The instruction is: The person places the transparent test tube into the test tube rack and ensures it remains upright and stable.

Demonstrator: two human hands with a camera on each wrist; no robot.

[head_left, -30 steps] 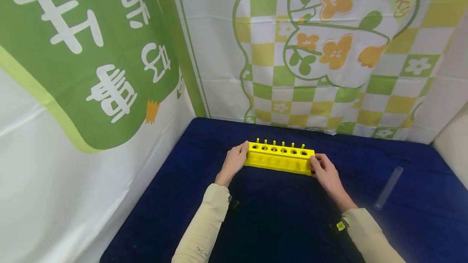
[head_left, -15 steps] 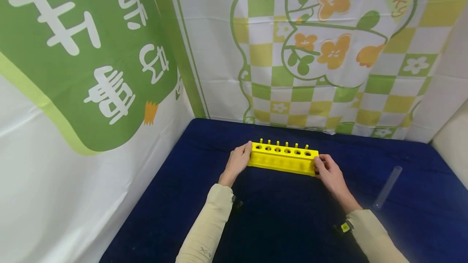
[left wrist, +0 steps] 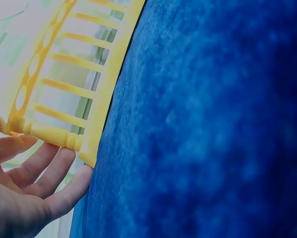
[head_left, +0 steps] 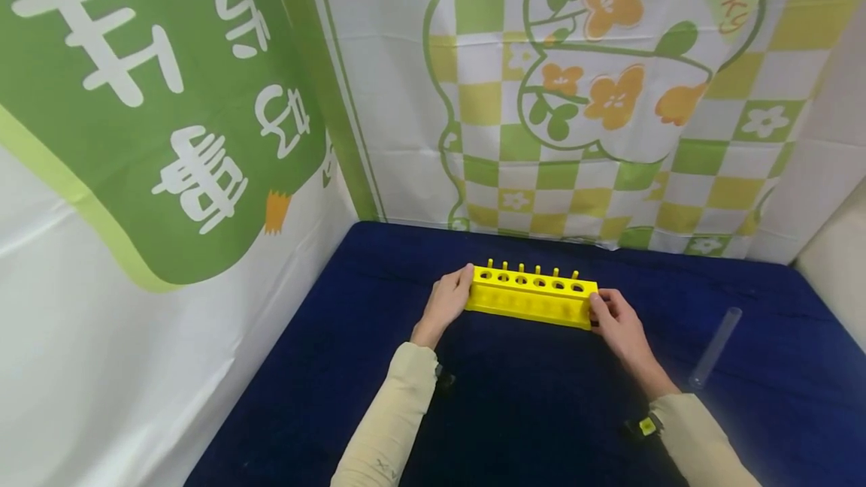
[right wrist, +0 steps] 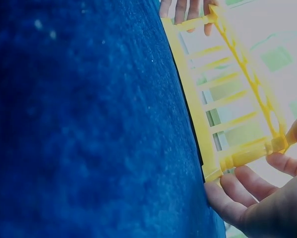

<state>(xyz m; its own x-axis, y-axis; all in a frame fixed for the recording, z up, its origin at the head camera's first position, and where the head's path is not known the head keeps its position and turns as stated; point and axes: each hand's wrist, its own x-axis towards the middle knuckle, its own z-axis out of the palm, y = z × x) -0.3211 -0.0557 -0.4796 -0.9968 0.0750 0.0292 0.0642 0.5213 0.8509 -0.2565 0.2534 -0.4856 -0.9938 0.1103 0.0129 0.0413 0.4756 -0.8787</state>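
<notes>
A yellow test tube rack (head_left: 528,305) stands on the dark blue cloth, with a row of round holes along its top and short pegs behind them. My left hand (head_left: 445,299) holds its left end; in the left wrist view several fingers (left wrist: 54,173) lie along the end post, with the thumb at the top plate. The opposite end is gripped by my right hand (head_left: 619,322), its thumb on the near side. In the right wrist view, fingertips (right wrist: 227,191) touch that end post and the base. No tube is seen in the holes.
A clear test tube (head_left: 715,348) lies on the blue cloth (head_left: 528,412) to the right of my right hand. White and green printed curtains (head_left: 399,96) hang behind the table and along its left side.
The rack has slid a short way to the right across the cloth, with both hands moving along at its ends. The clear tube has stayed in place; the head view has shifted slightly.
</notes>
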